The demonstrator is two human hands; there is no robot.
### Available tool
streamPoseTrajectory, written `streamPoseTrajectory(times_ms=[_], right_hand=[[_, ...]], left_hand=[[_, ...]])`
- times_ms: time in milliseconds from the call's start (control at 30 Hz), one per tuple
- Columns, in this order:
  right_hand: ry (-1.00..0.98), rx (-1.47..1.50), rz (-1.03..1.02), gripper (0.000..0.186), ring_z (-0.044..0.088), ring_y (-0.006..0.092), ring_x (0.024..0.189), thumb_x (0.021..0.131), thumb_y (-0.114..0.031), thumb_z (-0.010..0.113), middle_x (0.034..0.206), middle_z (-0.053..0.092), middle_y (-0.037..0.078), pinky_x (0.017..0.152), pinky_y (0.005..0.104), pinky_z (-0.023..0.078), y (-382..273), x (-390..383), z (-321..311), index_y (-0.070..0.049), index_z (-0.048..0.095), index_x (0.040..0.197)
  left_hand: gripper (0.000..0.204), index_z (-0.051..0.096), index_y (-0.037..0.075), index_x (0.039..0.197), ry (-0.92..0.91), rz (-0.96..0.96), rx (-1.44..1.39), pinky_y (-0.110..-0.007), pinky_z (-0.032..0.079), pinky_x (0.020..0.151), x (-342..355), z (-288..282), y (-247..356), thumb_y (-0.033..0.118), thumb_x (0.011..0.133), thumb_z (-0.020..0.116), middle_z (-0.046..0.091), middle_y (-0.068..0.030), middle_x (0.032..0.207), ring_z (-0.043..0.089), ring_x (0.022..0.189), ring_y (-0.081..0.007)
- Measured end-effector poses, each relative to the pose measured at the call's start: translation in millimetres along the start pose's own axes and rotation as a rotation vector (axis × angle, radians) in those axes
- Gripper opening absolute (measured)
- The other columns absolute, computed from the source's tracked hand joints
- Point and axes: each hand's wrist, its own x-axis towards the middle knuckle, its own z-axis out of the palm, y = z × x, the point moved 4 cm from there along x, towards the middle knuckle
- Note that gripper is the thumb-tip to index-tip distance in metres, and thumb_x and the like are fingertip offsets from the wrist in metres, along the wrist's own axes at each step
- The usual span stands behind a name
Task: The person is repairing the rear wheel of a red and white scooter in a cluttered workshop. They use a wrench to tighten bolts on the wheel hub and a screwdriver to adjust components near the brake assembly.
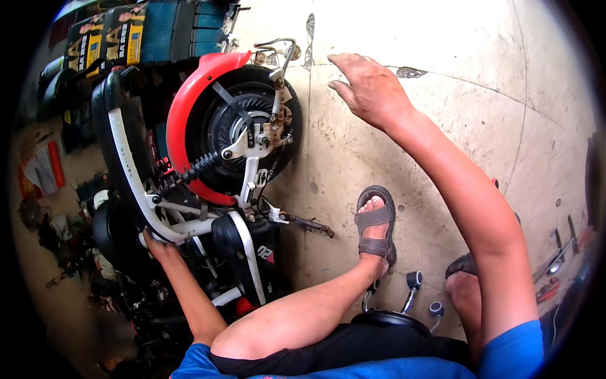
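Note:
An electric scooter or small motorbike with a white tubular frame (201, 228) stands at my left. My left hand (158, 246) is wrapped round the frame's lower bend beside the black seat (108, 230); some of its fingers are hidden behind the tube. The rear wheel (218, 129) sits under a red mudguard (178, 136), with a coil-spring shock absorber (201, 169) and a rusty brake linkage (276, 126) at its hub. My right hand (372, 91) is raised over the floor to the right of the wheel, touching nothing, its fingers stretched out and the thumb apart.
Stacked boxes (120, 38) and teal cases (167, 31) line the back left. My sandalled foot (376, 224) rests on the cracked concrete floor (461, 164). Beneath me is a stool with casters (413, 281). Several hand tools (558, 259) lie at the far right.

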Motion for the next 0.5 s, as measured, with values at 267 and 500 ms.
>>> streamPoseTrajectory(times_ms=[267, 500], right_hand=[[-0.390, -0.505, 0.197, 0.034, 0.068, 0.0317, 0.087, 0.085, -0.034, 0.073, 0.090, 0.069, 0.017, 0.075, 0.0428, 0.054, 83.9, -97.9, -73.0, -0.002, 0.064, 0.092], [-0.696, -0.582, 0.431, 0.065, 0.070, 0.0327, 0.081, 0.071, -0.047, 0.084, 0.089, 0.067, 0.019, 0.069, 0.0400, 0.056, 102.1, -256.0, -128.4, 0.001, 0.055, 0.102]], left_hand=[[0.044, 0.059, 0.004, 0.125, 0.066, 0.147, -0.037, -0.044, 0.049, 0.100, -10.5, 11.3, -0.5, 0.029, 0.090, 0.069, 0.064, -0.0114, 0.124, 0.061, 0.114, -0.0283], [0.044, 0.058, 0.004, 0.126, 0.022, -0.011, -0.008, -0.045, 0.048, 0.102, 19.7, -9.6, -2.6, 0.031, 0.092, 0.062, 0.064, -0.0118, 0.123, 0.062, 0.113, -0.0296]])
